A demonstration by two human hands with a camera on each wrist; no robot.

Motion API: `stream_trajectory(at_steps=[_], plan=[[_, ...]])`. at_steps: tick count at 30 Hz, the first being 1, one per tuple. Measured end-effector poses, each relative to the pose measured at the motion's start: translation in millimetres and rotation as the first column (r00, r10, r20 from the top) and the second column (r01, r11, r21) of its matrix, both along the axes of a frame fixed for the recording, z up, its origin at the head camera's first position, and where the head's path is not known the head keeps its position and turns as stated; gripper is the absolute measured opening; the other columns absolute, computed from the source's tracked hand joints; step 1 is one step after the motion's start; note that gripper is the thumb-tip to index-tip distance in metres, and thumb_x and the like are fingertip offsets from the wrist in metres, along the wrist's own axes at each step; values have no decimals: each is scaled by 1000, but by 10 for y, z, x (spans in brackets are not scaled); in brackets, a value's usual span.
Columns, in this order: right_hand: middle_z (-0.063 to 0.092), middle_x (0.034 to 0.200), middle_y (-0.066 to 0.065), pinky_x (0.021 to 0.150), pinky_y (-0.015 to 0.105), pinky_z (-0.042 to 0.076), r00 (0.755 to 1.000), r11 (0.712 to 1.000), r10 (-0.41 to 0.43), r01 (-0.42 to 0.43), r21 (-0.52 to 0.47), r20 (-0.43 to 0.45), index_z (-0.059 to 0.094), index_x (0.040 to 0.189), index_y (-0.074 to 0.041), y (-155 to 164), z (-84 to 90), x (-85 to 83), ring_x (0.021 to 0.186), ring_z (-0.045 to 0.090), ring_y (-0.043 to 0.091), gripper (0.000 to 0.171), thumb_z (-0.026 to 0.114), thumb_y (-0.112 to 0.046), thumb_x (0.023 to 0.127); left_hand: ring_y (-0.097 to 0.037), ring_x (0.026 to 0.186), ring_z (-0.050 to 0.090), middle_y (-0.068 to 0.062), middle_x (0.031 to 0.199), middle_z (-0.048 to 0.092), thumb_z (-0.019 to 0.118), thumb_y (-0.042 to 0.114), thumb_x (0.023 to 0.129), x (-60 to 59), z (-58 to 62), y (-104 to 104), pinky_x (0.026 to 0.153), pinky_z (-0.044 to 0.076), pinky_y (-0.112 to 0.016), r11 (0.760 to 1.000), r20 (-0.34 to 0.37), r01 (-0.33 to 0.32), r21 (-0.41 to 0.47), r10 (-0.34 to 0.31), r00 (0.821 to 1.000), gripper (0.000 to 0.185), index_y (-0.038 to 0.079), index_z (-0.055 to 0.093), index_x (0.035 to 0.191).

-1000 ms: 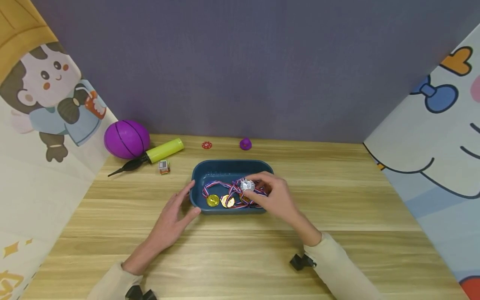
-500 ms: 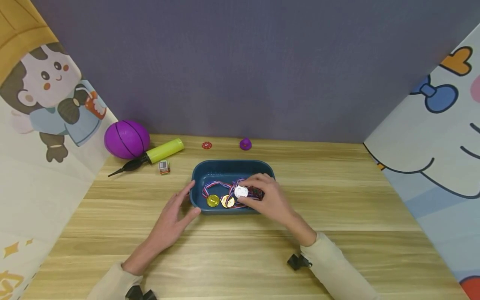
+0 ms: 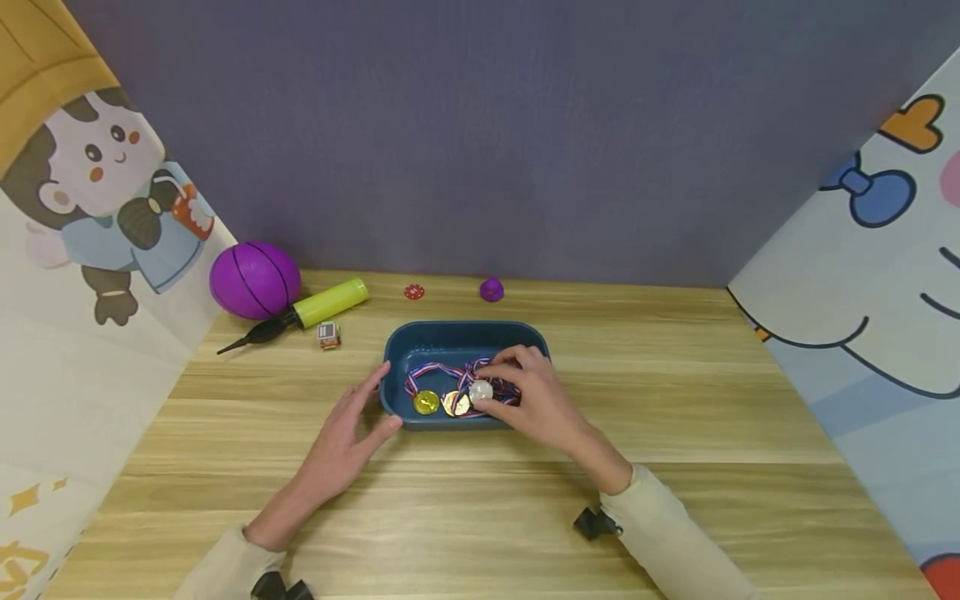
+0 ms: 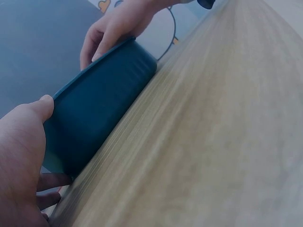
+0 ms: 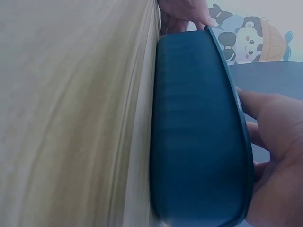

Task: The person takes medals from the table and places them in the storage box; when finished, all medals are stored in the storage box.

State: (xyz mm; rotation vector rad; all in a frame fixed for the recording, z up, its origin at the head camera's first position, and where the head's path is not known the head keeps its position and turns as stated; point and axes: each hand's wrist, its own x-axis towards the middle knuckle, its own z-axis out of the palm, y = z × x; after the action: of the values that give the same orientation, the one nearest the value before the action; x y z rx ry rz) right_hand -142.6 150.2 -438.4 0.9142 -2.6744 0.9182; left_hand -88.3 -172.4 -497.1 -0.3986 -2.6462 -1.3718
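Reaching into the blue tray, the right hand is pinching the silver medal, its grip closed on it among the striped ribbons. Two gold medals are lying just at nine o'clock of it. The left hand is resting against the tray's nine-o'clock wall, fingers straight, on the wooden surface. A purple ball is sitting at ten o'clock.

Dark teal tray, gold medals, red-white-blue striped ribbons, purple ball
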Motion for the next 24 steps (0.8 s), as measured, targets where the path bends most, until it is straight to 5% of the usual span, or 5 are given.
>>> stream_trajectory(at_steps=[17,24], plan=[[70,124,9,102,59,52,994,987,-67,54,-154,-82,84,123,-9,211,-31,17,120,61,34,27,88,-15,97,-46,147,53,-19,167,51,71,35,109,-29,-12,27,121,39,-76,1000,-5,5,-6,-5,1000,78,34,31,177],[71,122,16,104,54,46,975,950,-145,90,-300,-166,83,118,-3,464,-75,31,119,61,40,25,87,-2,93,-49,156,43,-19,171,49,66,29,113,-11,34,42,126,29,-77,1000,-19,5,29,-5,1000,77,24,26,179]])
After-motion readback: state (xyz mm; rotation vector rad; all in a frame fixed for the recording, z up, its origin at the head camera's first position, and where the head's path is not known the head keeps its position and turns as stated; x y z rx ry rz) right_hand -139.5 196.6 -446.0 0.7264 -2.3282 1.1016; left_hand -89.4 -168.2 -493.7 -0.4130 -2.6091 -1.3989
